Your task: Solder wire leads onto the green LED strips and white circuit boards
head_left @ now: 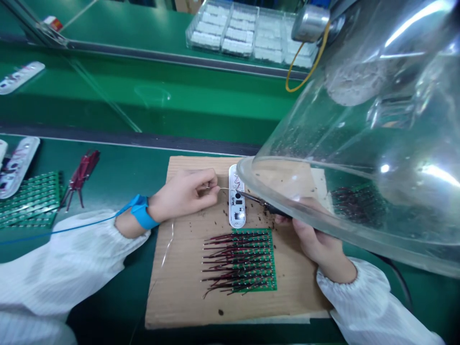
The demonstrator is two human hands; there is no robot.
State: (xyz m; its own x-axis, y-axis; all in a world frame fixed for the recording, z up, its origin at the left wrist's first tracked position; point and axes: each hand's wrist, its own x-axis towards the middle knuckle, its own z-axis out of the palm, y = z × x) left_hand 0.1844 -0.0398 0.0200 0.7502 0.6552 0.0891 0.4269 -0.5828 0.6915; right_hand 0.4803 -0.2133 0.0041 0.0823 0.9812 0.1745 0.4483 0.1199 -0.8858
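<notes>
My left hand (196, 194) pinches a thin strand of solder wire (223, 189), whose end reaches a white oblong circuit board (237, 211). In my right hand (312, 230) is a soldering iron (253, 198), its tip touching or very close to the board beside the wire's end. Part of that hand and the iron's handle show only through the clear hood. Just below the white board, a green circuit panel (272, 268) lies flat with several dark red wires (219, 261) sticking out to its left. A cardboard sheet (187, 297) lies under all of this.
A clear fume hood (287, 191) hangs low over the right side. At left lie green panels (34, 196), red wires (85, 170) and a white board (19, 165). Clear trays (223, 50) stand at the back. A blue wrist strap (141, 213) with cord circles my left wrist.
</notes>
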